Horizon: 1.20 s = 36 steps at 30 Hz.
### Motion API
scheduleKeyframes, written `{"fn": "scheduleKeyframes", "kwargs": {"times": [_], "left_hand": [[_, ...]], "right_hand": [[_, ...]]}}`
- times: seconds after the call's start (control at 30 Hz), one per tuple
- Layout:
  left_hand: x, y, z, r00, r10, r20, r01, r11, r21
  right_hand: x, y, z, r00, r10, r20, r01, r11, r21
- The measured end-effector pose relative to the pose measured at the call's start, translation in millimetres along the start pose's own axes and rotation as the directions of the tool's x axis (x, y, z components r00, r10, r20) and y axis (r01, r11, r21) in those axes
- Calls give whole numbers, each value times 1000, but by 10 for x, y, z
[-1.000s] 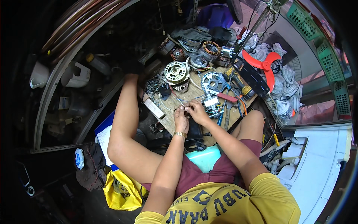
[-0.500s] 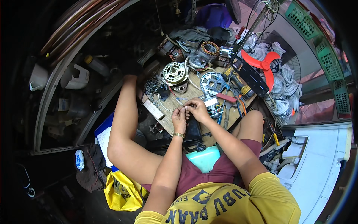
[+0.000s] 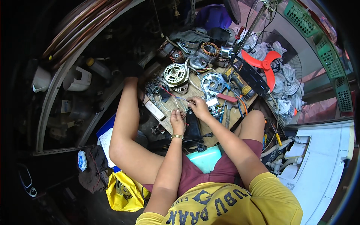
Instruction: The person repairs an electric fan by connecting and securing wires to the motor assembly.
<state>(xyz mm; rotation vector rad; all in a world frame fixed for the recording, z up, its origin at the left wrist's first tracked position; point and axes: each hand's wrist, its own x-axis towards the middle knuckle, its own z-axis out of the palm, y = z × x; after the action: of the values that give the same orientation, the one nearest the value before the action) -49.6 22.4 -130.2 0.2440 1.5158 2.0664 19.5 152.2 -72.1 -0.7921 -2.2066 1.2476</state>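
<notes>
On my feed, left hand (image 3: 177, 120) fingers pinch, near as I can tell at this size, a thin white plastic-coated wire (image 3: 176, 103); right hand (image 3: 198, 107), at its 2 o'clock, pinches a thin blue plastic-coated wire (image 3: 181, 98). Hands apart, likely so leads don't cross. Silvery round slotted-metal motor housing (image 3: 175, 74) at 12, probably leaving elbow room on the brown wooden surface (image 3: 168, 122).

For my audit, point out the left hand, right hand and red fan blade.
Left hand (image 3: 177, 122): head view, middle of it.
Right hand (image 3: 199, 108): head view, back of the hand.
Red fan blade (image 3: 266, 65): head view, central hub.
</notes>
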Motion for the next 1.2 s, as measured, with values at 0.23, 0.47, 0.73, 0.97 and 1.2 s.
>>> {"fn": "scheduleKeyframes", "kwargs": {"times": [0.23, 0.47, 0.73, 0.97, 1.2], "left_hand": [[-227, 410, 189, 998, -65, 5, 65, 993, -102], [-250, 673, 103, 999, 22, 40, -25, 996, 81], [-87, 794, -71, 988, 100, 117, -131, 945, 299], [101, 805, 22, 967, 60, 246, -163, 892, 421], [188, 837, -174, 993, 93, 76, -120, 717, 687]], "right_hand": [[-346, -304, 89, 989, -145, 26, 147, 985, -90], [-445, -422, 41, 998, -56, 0, 55, 993, 107], [179, -694, 108, 998, -46, 49, 48, 997, -55], [480, -674, -64, 963, -222, 153, 241, 963, -118], [266, -598, -602, 990, -93, 110, 109, 983, -148]]}}
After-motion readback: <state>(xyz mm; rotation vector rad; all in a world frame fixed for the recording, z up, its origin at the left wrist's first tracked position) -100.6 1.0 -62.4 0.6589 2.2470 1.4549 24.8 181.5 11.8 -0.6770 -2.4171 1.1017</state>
